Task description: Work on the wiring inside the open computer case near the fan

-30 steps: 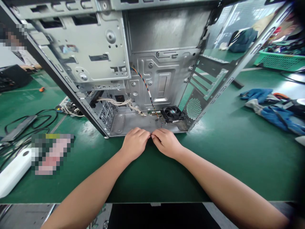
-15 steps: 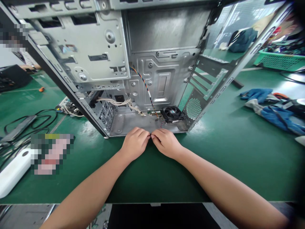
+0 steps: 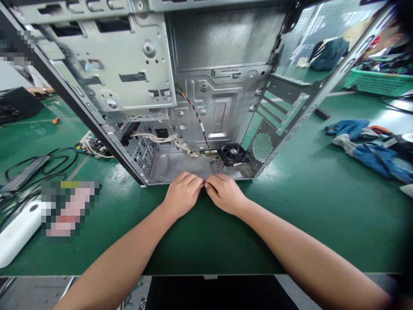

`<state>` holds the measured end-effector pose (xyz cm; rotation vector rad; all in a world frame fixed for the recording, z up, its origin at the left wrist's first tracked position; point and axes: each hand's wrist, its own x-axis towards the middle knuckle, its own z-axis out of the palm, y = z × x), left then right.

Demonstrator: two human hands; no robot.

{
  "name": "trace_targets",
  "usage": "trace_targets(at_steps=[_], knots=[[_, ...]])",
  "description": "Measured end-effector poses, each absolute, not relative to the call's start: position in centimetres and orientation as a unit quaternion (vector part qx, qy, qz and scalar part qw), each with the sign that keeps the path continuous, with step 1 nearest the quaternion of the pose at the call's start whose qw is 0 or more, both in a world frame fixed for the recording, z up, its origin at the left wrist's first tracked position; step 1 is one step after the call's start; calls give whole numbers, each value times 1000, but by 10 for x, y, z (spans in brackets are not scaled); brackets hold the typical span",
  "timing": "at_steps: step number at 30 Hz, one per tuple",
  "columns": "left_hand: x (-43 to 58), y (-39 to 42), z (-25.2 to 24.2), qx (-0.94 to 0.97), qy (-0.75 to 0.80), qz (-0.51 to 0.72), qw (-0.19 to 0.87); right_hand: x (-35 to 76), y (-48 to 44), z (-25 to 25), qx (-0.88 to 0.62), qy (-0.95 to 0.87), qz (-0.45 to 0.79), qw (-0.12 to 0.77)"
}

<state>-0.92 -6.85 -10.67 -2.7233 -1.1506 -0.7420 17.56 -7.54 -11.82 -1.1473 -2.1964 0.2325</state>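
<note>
Green surface [image 3: 206, 241] bore the case [image 3: 232, 97]; left hand [image 3: 183, 196], right hand [image 3: 226, 193], fingers [image 3: 194, 183] curled at its rim [image 3: 158, 184], grip unclear—tipping risked sliding its fan [image 3: 234, 154].

There are two bare hands [image 3: 184, 196], one open silver metal computer case [image 3: 226, 99] and one square black plastic fan [image 3: 233, 153]. One perforated green plastic basket [image 3: 380, 82] and one green table [image 3: 226, 245] also show.

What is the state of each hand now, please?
Left hand: closed; whether it holds anything cannot be told.
Right hand: closed; whether it holds anything cannot be told.
</note>
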Motion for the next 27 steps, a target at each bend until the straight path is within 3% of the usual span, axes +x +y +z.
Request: trace_targets(at_steps=[27], knots=[[-9, -68, -105, -886, -365, -274, 89, 175, -75, -118, -425, -839, 77, 331]])
